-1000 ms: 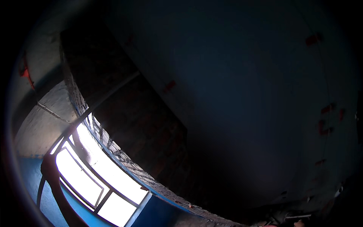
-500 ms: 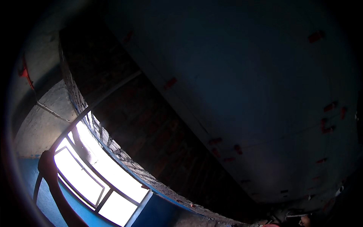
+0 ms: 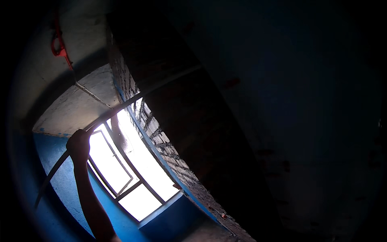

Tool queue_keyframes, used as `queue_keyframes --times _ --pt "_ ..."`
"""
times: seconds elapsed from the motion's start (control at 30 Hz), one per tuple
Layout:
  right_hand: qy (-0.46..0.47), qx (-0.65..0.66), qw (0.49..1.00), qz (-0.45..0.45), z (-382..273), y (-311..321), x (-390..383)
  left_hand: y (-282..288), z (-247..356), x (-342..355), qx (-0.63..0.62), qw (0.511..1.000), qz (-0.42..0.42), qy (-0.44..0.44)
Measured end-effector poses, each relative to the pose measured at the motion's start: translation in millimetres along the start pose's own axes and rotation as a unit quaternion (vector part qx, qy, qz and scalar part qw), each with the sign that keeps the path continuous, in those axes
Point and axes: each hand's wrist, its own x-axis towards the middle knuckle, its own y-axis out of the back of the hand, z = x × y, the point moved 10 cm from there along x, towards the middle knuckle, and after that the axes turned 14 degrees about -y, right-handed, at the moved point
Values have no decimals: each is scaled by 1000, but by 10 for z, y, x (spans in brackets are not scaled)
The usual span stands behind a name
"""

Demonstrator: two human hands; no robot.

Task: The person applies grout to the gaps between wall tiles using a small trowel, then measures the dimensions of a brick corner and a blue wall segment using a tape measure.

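Observation:
My left hand (image 3: 78, 145) is raised at the left, its fingers closed around a long, thin dark pole (image 3: 109, 115). The pole rises to the right past the top of a bright window and ends against the dark area above. Its lower end slants down to the left of my fist. The hand is almost a silhouette against the light, so single fingers are hard to make out. My forearm reaches it from the lower edge. My right hand is not in view.
A window (image 3: 139, 201) with dark frame bars glows beside my forearm. Rough brickwork (image 3: 161, 139) runs along it, and a blue wall (image 3: 58, 155) stands left. A red looped thing (image 3: 60, 50) hangs at upper left. The right side is very dark, with faint red pieces (image 3: 232, 83).
The view has shifted, so the window, my hand and the pole now appear farther right and higher. My left hand keeps its hold on the pole. The right side looks darker.

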Motion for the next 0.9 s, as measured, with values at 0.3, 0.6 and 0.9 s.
queue_keyframes --times 0.3,0.6,0.9 --pt "-14 4 1000 -24 55 -70 252 -1 -63 0 44 999 -1 13" --pt "0 14 1000 -6 -87 -142 228 11 -180 75 -44 997 13 54" --pt "-41 -27 999 -7 -102 -226 239 -18 -187 76 -59 997 10 56"
